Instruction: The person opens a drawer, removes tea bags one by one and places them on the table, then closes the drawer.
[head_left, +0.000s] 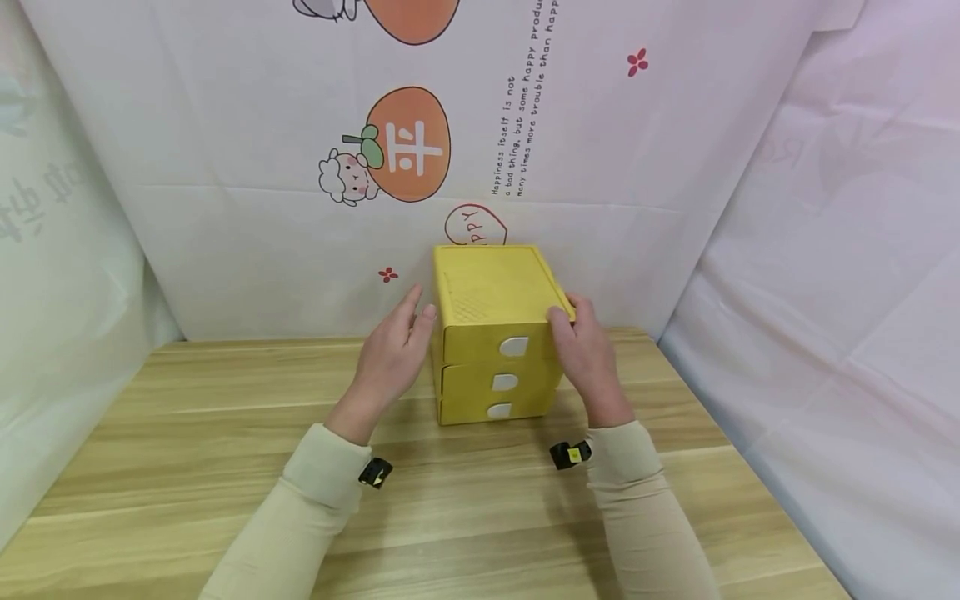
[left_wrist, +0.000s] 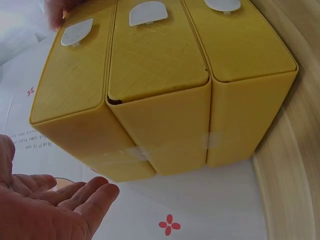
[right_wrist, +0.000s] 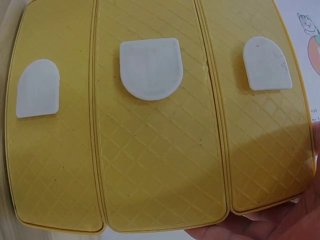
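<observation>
A yellow box of three stacked drawers (head_left: 498,287) with white tabs stands upright at the back of the table. The right hand (head_left: 587,350) grips its upper right front corner, thumb on top and fingers along the side. In the right wrist view, fingers (right_wrist: 280,222) lie against the edge of the drawer box (right_wrist: 160,150). The left hand (head_left: 393,354) is held beside the box's left side, its fingers extended. From the left wrist view, the left hand (left_wrist: 55,205) shows a gap between its fingers and the box (left_wrist: 160,130).
The box stands on a wood-grain table (head_left: 225,467) close to a white printed cloth (head_left: 262,142) hanging behind it. More white cloth (head_left: 840,250) hangs at the right and left. Each wrist wears a black strap, such as the left one (head_left: 377,473).
</observation>
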